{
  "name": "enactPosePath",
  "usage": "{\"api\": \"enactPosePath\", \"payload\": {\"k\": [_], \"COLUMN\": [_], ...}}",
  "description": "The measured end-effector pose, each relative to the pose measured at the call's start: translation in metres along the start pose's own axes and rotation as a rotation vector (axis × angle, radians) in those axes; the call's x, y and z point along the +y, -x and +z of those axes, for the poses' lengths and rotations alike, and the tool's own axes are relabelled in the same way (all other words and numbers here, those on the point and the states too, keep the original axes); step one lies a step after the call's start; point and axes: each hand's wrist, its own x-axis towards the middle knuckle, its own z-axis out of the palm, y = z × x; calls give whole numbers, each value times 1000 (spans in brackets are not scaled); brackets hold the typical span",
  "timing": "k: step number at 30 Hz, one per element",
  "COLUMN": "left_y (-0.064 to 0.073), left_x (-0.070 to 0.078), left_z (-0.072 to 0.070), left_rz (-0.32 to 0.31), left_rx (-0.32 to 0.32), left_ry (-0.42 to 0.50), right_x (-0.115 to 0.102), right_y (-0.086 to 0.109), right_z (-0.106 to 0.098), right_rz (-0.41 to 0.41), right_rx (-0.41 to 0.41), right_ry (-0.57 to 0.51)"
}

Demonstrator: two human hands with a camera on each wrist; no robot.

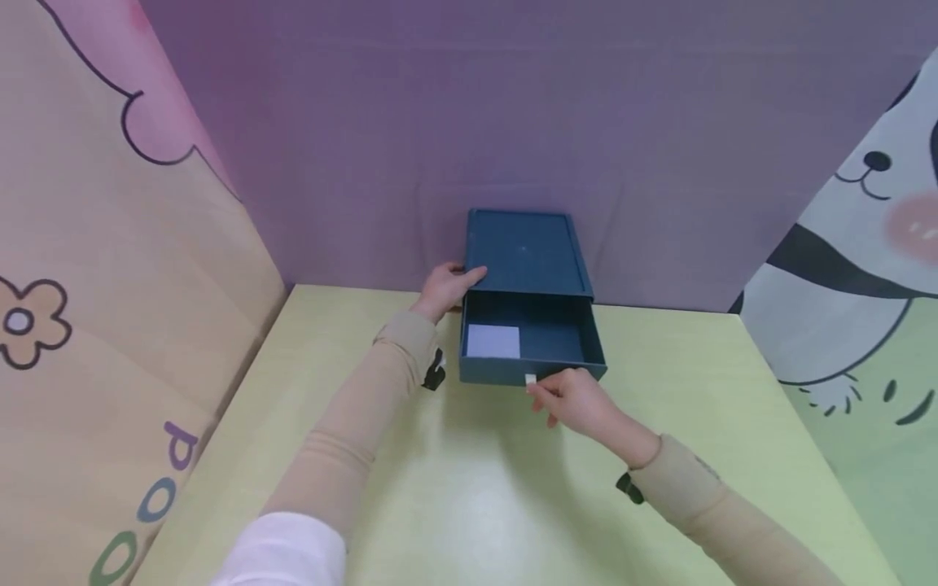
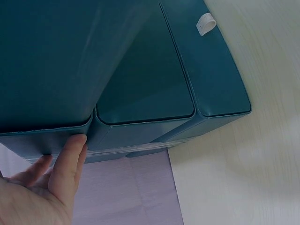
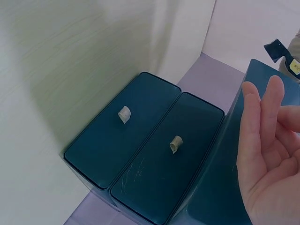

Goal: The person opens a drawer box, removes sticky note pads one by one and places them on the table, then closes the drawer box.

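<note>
A dark blue drawer box (image 1: 523,248) stands at the back of the table, its top drawer (image 1: 484,372) pulled out toward me. Inside the drawer, at the left, lies a pale lilac rectangular item (image 1: 493,342). My right hand (image 1: 579,400) pinches the small white pull tab (image 1: 531,379) on the drawer's front. My left hand (image 1: 445,289) holds the box at its left side, thumb over the top edge. In the left wrist view, fingertips (image 2: 77,139) press against the side near the top drawer. The right wrist view shows my right hand (image 3: 267,154) beside the pulled-out drawer, its tab hidden.
Two shut drawers, a middle one (image 3: 154,183) and a lower one (image 3: 110,140), sit below the pulled-out one, each with a looped tab. Clear tape (image 2: 136,147) runs along the box's side. A purple backdrop (image 1: 366,163) rises right behind the box; the pale yellow table (image 1: 454,488) spreads in front.
</note>
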Motion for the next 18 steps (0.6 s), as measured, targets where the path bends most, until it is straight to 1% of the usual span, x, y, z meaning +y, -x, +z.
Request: {"api": "enactPosePath", "payload": {"k": [2, 6, 9, 16, 18], "left_y": [0, 0, -1, 0, 0], "left_x": [0, 0, 0, 0, 0], "left_z": [0, 0, 0, 2, 1], "left_rz": [3, 2, -5, -16, -18], "left_rx": [-1, 1, 4, 7, 8], "left_ry": [-3, -8, -7, -9, -12], "right_x": [0, 1, 1, 1, 1], "right_y": [1, 3, 4, 6, 7], "right_z": [0, 0, 1, 2, 3], "right_rz": [-5, -43, -50, -5, -4], "right_rx": [-3, -4, -5, -21, -26], "right_ry": [1, 10, 16, 0, -2]}}
